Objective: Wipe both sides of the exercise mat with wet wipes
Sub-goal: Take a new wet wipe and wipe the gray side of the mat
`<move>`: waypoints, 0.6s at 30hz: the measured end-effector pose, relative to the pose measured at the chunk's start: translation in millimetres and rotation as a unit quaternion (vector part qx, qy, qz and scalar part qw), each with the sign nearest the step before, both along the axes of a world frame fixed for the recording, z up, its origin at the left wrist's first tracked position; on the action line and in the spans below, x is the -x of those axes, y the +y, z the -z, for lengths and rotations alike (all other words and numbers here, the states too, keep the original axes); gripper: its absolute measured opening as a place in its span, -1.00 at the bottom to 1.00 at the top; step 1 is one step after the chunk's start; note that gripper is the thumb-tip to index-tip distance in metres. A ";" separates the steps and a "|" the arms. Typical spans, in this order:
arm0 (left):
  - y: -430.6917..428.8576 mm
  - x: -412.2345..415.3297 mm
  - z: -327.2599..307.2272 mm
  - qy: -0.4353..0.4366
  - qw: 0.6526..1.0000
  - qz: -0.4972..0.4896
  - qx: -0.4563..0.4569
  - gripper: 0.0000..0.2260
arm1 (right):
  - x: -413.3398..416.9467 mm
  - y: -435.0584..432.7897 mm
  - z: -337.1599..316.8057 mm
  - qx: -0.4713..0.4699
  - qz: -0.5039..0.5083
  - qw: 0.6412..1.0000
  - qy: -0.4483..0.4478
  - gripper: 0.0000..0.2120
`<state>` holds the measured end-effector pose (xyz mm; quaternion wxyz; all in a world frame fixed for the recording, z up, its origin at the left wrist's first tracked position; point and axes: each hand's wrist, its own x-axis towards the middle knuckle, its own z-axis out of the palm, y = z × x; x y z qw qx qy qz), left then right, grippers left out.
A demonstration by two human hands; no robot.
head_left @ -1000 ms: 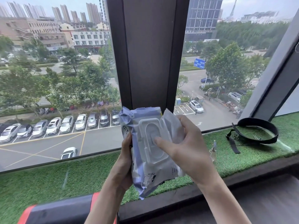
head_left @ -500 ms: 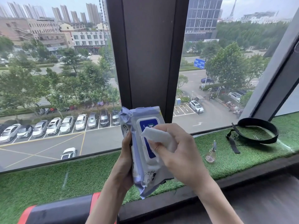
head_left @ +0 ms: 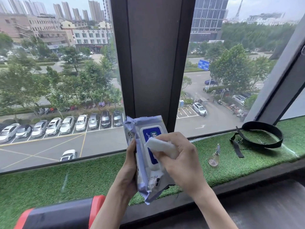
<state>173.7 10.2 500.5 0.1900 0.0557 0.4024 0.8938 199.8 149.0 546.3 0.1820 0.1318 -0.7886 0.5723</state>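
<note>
Left hand grips wipes pack; right hand pinches wipe.

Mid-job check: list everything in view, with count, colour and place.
wipes pack: 1, lavender with blue lid label, in left hand
wet wipe: 1, white, folded, in right hand, over pack's lid
exercise mat: 1, dark with red edges, bottom left
strap: 1, black, looped, on turf, right
spray bottle: 1, clear, lying on turf beside strap
turf: 1, green, covering sill
pillar: 1, dark, centre of window
left hand: 1, grips pack
right hand: 1, holds wipe
</note>
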 end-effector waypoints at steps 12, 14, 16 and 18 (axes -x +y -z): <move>-14.1 32.5 22.0 -0.018 0.992 -0.012 0.128 -0.36 | 41.2 17.3 14.7 0.191 -0.179 0.915 -0.306 -0.64; -17.4 39.7 26.9 -0.016 0.987 -0.021 0.159 -0.31 | 48.9 15.3 25.4 0.201 -0.171 0.915 -0.305 -0.66; -20.5 50.1 32.3 0.011 0.979 -0.046 0.198 -0.24 | 58.9 10.8 38.6 0.224 -0.142 0.917 -0.300 -0.64; -22.6 61.6 38.7 0.047 0.963 -0.083 0.252 -0.37 | 70.1 4.6 55.5 0.247 -0.102 0.919 -0.290 -0.61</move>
